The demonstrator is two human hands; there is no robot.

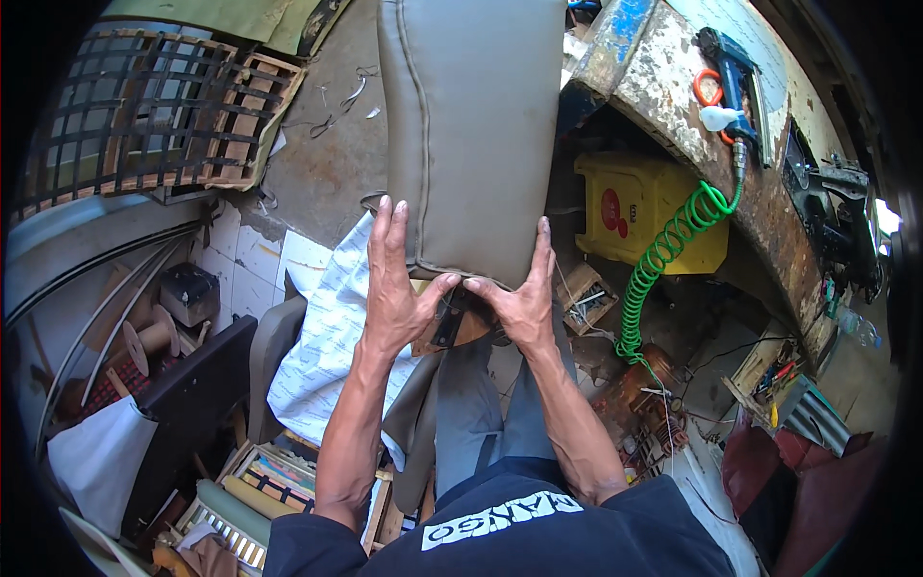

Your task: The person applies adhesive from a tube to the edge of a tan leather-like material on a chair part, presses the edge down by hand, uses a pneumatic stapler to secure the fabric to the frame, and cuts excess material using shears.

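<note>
A long grey-taupe upholstered cushion [479, 115] with a piped seam along its left side extends away from me. My left hand [397, 288] grips its near left corner, fingers up along the side and thumb on the near edge. Opposite it, my right hand [524, 293] holds the near right corner the same way, its thumb at the bottom edge. A brown wooden piece [447, 337] with a dark part shows under the cushion, between my wrists. White printed sheet material [312, 356] is draped just left of my left hand.
A worn bench [606, 67] at right carries an air tool [735, 82] with a coiled green hose [663, 240]. Beside and below are a yellow container [615, 207] and small crates [586, 293]. Webbed wooden frames [245, 106], a spool [146, 346] and dark panels [202, 394] stand left.
</note>
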